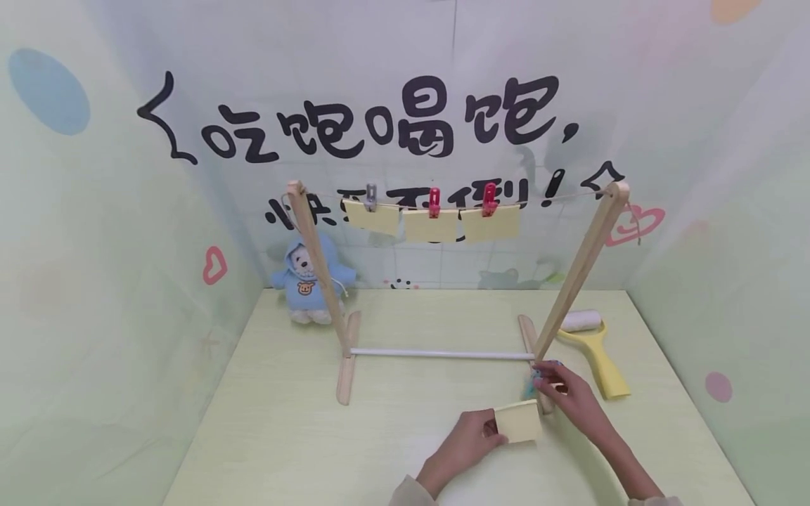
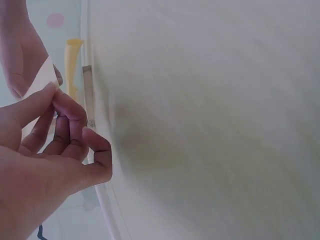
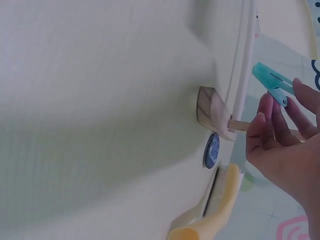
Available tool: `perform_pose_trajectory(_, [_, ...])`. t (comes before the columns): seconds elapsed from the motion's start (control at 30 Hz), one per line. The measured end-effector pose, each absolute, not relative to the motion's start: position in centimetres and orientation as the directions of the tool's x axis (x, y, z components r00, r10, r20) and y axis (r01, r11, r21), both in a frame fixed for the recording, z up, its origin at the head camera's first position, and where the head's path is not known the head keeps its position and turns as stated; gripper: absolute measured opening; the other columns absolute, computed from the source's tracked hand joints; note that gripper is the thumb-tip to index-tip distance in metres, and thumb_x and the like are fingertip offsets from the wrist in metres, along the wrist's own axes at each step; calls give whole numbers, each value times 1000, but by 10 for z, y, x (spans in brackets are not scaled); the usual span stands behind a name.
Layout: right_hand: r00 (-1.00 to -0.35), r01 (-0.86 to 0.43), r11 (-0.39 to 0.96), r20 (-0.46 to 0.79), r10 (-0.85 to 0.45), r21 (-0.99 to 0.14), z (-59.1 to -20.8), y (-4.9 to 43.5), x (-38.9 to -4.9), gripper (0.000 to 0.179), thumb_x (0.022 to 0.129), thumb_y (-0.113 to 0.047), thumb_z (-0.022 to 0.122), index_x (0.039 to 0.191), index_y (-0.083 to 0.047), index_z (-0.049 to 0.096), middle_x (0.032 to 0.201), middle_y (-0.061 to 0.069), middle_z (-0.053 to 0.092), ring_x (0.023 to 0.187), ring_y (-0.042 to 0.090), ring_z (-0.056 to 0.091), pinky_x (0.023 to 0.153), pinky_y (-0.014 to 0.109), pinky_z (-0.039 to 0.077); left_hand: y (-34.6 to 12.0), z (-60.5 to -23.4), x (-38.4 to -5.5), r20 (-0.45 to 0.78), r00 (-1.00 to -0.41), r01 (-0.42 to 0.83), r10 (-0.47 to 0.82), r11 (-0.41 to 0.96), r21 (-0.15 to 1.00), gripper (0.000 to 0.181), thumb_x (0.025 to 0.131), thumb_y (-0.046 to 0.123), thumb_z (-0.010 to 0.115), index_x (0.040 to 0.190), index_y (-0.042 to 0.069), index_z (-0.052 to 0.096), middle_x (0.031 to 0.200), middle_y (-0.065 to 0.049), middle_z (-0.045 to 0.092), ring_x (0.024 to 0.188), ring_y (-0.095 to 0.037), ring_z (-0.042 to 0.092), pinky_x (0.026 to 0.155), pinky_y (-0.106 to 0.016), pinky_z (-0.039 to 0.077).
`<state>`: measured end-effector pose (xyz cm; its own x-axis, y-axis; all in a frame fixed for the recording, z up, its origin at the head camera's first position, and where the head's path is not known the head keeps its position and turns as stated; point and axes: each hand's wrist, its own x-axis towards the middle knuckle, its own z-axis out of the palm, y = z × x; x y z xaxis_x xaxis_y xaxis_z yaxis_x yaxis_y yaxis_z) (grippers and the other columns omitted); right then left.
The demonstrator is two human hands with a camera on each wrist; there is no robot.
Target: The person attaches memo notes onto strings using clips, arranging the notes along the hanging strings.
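My left hand (image 1: 465, 439) pinches a pale yellow paper note (image 1: 519, 423) by its left edge, held low over the front right of the table. In the left wrist view the note (image 2: 44, 75) shows thin and slanted between thumb and forefinger. A teal clothespin (image 3: 272, 80) is pinched between the thumb and fingers of my right hand (image 1: 574, 399), just beyond the note and near the right foot of a wooden stand. Three similar notes (image 1: 430, 226) hang from the stand's string, under a grey clothespin (image 1: 371, 197) and two red clothespins (image 1: 489, 199).
The stand's left post (image 1: 321, 270) and right post (image 1: 579, 277) lean outward, joined low by a white rod (image 1: 443, 353). A yellow-handled roller (image 1: 604, 365) lies at the right. Behind the left post sits a blue-clothed plush toy (image 1: 306, 288). A blue round object (image 3: 212, 150) lies beside the right foot.
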<state>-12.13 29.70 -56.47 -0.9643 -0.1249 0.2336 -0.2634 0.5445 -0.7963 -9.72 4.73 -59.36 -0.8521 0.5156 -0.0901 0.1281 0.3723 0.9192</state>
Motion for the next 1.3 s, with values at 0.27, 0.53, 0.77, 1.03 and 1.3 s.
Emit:
perform_pose_trajectory(0.27, [-978,-203,562,190,-81,-802,-549,296,-125,28,100,-2,77,128,3,72,105,10,77,93,-6,63,77,19,55,41,-586,-105,57,-856,233,514,285,930,14,107,9,70,96,0,72,86,-7,74,72,5,58,67,-17,53])
perform_pose_trajectory(0.53, [-857,-486,526,499,-130,-698,-511,300,-138,32,82,22,78,111,10,71,117,2,64,109,-12,54,74,11,49,45,-599,-128,299,-834,469,464,311,826,24,115,20,58,95,8,65,90,3,65,79,0,58,67,-18,51])
perform_pose_trajectory(0.77, [-727,-611,606,664,-174,-509,-401,294,-148,38,70,26,82,102,8,75,118,15,56,108,-4,46,79,13,37,44,-495,-157,248,-864,402,438,303,864,21,113,15,63,101,2,74,93,-6,70,83,1,53,77,-16,49])
perform_pose_trajectory(1.03, [-643,-688,589,732,-225,-423,-311,280,-152,57,100,-48,73,105,9,77,123,-12,54,111,1,47,84,16,35,54,-425,-190,386,-815,505,432,206,838,25,115,13,59,98,2,73,83,-9,70,73,1,55,73,-16,48])
perform_pose_trajectory(1.3, [-585,-726,574,779,-225,-379,-258,266,-175,26,80,25,81,103,13,77,123,-23,51,123,1,52,99,14,42,62,-387,-205,447,-788,555,423,175,813,29,116,14,56,92,3,68,76,-6,64,69,-2,51,67,-16,42])
